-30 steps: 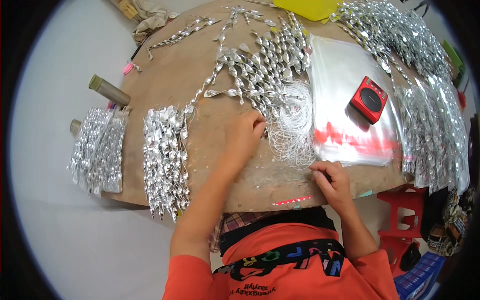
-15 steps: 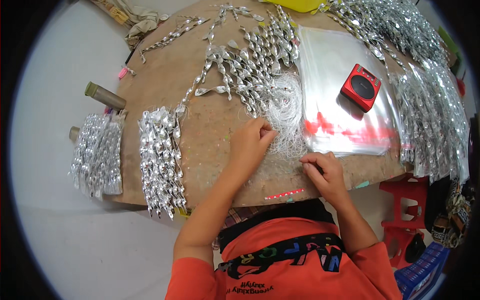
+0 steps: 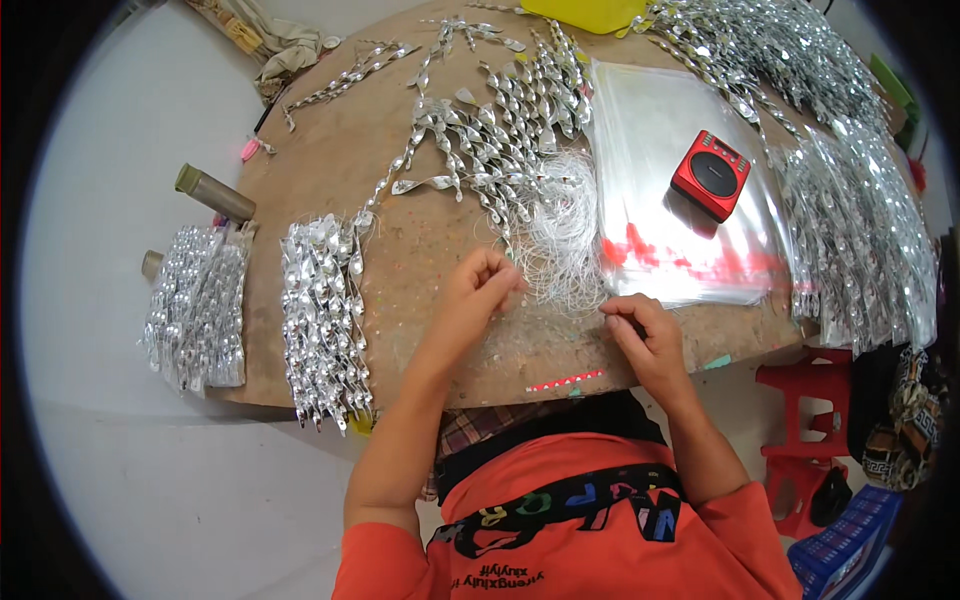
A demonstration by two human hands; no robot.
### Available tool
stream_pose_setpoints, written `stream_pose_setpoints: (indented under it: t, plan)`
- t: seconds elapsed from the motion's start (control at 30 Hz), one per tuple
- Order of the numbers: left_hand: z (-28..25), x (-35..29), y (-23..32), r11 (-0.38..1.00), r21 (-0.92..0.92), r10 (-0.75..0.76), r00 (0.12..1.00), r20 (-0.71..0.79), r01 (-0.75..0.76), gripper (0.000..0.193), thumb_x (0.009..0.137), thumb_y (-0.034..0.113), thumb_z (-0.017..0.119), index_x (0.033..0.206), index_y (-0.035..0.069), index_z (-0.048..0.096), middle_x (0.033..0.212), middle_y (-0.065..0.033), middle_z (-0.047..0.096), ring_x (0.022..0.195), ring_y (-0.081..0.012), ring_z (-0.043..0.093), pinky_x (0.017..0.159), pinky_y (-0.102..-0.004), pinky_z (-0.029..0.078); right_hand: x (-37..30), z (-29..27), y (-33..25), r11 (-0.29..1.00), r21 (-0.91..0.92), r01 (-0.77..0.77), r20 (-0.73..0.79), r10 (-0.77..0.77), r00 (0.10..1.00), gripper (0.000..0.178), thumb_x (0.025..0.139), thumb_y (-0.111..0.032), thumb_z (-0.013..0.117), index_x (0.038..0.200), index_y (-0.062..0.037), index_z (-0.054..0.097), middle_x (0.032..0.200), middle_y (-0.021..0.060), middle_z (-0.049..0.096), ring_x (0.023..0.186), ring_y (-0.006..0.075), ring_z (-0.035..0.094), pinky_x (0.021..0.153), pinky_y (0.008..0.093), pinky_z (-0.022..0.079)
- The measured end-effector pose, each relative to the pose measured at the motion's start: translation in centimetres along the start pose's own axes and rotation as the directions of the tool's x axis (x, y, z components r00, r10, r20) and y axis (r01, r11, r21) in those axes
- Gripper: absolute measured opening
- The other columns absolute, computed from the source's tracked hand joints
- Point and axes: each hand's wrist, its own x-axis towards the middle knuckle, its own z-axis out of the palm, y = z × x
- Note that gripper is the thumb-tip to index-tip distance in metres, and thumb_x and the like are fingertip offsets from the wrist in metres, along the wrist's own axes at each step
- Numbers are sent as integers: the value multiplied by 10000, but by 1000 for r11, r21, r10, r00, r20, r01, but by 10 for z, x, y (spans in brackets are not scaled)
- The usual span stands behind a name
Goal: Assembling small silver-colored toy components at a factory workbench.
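Note:
My left hand [image 3: 474,300] hovers over the brown tabletop [image 3: 420,330], just left of a loose pile of thin, clear-white thread [image 3: 566,230]. Its thumb and fingers are pinched together; whatever lies between them is too fine to make out. Past the pile's near right edge, my right hand [image 3: 648,335] is curled with thumb against forefinger, and its grip is hidden too. Twisted silver foil strands [image 3: 500,140] spread out beyond the thread, some ends reaching into it. A bundle of silver foil spirals [image 3: 322,320] hangs over the table's near edge, left of my left hand.
Clear plastic bags [image 3: 650,130] lie stacked at right under a red portable speaker [image 3: 712,175]. Bagged silver strands [image 3: 855,235] and a heap of tinsel [image 3: 790,50] sit further right. Another bundle [image 3: 198,310] hangs off the left edge near a tube [image 3: 215,192]. Red stools [image 3: 800,410] stand below right.
My left hand has drawn back left and slightly nearer to me, away from the thread pile. My right hand stays almost where it was, still pinched.

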Motion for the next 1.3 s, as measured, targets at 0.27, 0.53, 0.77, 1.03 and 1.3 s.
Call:
stream_pose_setpoints:
  t: [0.27,0.53,0.77,1.03,1.3]
  plan:
    - [8,-72,15,991,-8,-132,972,195,136,123,853,133,583,886,16,564,726,10,553,650,-43,507,558,-191,400,-8,25,-57,930,367,35,132,-89,987,359,789,13,563,1141,-35,511,1101,101,548,778,143,556,718,263,445]
    - [-3,-101,7,942,-219,-218,961,171,253,163,852,143,596,952,15,578,744,-2,591,600,-29,497,511,-155,373,-13,38,-45,977,60,203,272,-212,939,178,800,-64,619,971,-20,597,848,78,617,731,155,579,646,260,452]
    - [1,-116,-1,966,-212,-122,983,136,149,189,844,96,594,1013,34,540,768,2,610,617,-8,486,530,-136,357,-13,40,-66,993,-65,96,245,-77,966,179,811,-53,600,985,-19,581,833,72,607,679,136,570,616,241,443]
    - [12,-106,-1,995,-99,-11,996,86,19,226,826,64,595,1020,-2,499,771,-21,604,633,-17,492,545,-165,389,-8,34,-64,985,167,40,368,-100,925,156,807,-66,602,954,-33,562,786,62,588,692,169,563,631,271,437]
    - [10,-62,27,985,162,-73,989,127,52,218,837,111,596,1022,14,537,874,-20,601,701,-46,512,637,-191,422,-7,1,-27,970,-58,236,287,-210,935,106,789,-101,604,880,-45,609,754,97,578,698,277,551,652,345,424]
